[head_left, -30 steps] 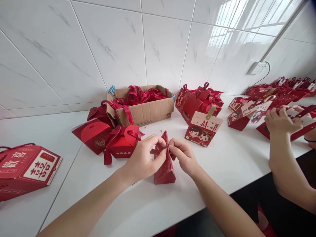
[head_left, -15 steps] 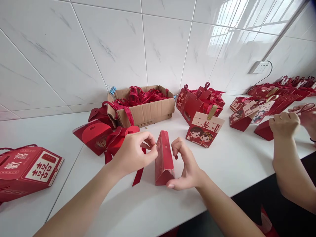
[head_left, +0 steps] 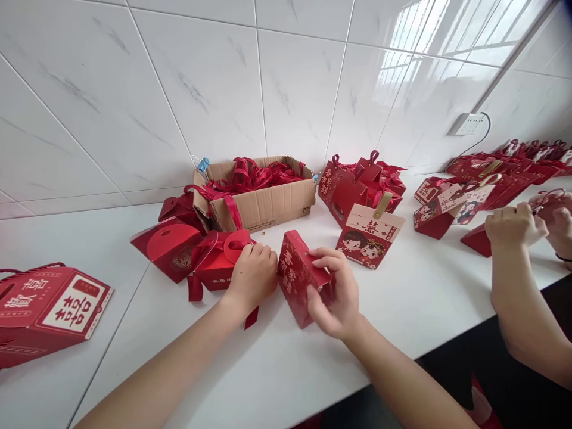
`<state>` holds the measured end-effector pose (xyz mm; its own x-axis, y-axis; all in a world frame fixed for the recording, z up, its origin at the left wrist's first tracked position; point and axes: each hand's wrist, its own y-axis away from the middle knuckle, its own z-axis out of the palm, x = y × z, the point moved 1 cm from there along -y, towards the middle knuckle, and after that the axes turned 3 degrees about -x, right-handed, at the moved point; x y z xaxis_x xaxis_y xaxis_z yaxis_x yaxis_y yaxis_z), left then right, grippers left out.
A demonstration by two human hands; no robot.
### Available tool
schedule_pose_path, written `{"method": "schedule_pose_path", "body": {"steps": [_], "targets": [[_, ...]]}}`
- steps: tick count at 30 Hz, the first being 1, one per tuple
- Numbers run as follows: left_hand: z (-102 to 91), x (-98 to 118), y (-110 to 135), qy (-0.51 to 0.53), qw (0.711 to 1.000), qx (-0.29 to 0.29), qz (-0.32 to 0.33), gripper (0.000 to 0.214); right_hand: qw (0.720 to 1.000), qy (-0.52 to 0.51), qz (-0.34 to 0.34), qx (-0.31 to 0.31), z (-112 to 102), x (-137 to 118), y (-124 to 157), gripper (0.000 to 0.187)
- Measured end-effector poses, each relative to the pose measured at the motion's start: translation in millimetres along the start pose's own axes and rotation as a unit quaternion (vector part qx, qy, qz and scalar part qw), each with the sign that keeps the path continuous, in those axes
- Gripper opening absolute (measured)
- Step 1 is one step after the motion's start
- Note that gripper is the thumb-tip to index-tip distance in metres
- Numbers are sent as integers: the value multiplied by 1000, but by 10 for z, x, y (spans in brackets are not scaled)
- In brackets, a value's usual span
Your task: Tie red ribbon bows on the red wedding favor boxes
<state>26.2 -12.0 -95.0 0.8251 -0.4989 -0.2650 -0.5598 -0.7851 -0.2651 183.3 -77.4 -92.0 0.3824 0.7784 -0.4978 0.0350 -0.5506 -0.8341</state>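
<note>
My right hand (head_left: pixel 336 294) grips a small red gift box (head_left: pixel 298 275) with gold characters, tilted on the white counter (head_left: pixel 277 363). Its fingers wrap over the box's top right edge. My left hand (head_left: pixel 252 275) is closed against the box's left side, with a red ribbon (head_left: pixel 251 317) trailing out below it. What the left fingers pinch is hidden.
A cardboard box of red ribbons (head_left: pixel 257 190) stands behind. Folded red boxes (head_left: pixel 196 253) lie left of my hands, a large one (head_left: pixel 47 310) at far left, and a printed box (head_left: pixel 369 235) to the right. Another person's hands (head_left: pixel 521 226) work at the right edge.
The red box was turned from standing on end to tilted with its printed face up. My right hand took hold of it; my left hand closed in against its left side.
</note>
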Motion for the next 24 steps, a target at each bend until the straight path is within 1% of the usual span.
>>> {"method": "schedule_pose_path", "body": {"steps": [2, 5, 8, 10, 14, 15, 16, 17, 18, 20, 21, 22, 24], "targets": [[9, 10, 1, -10, 1000, -5, 4, 17, 997, -18, 66, 25, -31, 41, -15, 34], [0, 16, 11, -17, 1000, -10, 2, 21, 983, -27, 170, 56, -65, 95, -34, 26], [-13, 29, 30, -16, 1000, -10, -3, 25, 961, -50, 265, 55, -81, 123, -46, 24], [-20, 34, 40, -8, 1000, -7, -7, 27, 949, -76, 301, 60, -95, 129, -49, 26], [-41, 12, 32, 23, 1000, 13, -11, 27, 935, -118, 323, 90, -126, 147, -46, 30], [-55, 2, 28, 41, 999, 28, -16, 26, 934, -124, 321, 93, -130, 154, -43, 31], [-79, -6, 27, 76, 995, 59, -25, 25, 935, -129, 317, 94, -132, 161, -38, 31], [-113, -13, 30, 129, 986, 102, -33, 26, 936, -134, 313, 91, -131, 165, -32, 31], [-156, -17, 39, 193, 968, 154, -38, 28, 937, -141, 308, 85, -128, 168, -26, 31], [-263, -14, 71, 313, 916, 249, -29, 32, 938, -157, 301, 68, -121, 163, -12, 32], [-322, -6, 89, 350, 895, 277, -11, 34, 938, -166, 300, 56, -118, 157, -5, 33], [-379, 6, 105, 364, 886, 286, 12, 34, 936, -176, 300, 45, -114, 148, -1, 33], [-478, 29, 127, 374, 885, 269, 58, 29, 933, -200, 300, 17, -108, 129, 3, 34]]}}
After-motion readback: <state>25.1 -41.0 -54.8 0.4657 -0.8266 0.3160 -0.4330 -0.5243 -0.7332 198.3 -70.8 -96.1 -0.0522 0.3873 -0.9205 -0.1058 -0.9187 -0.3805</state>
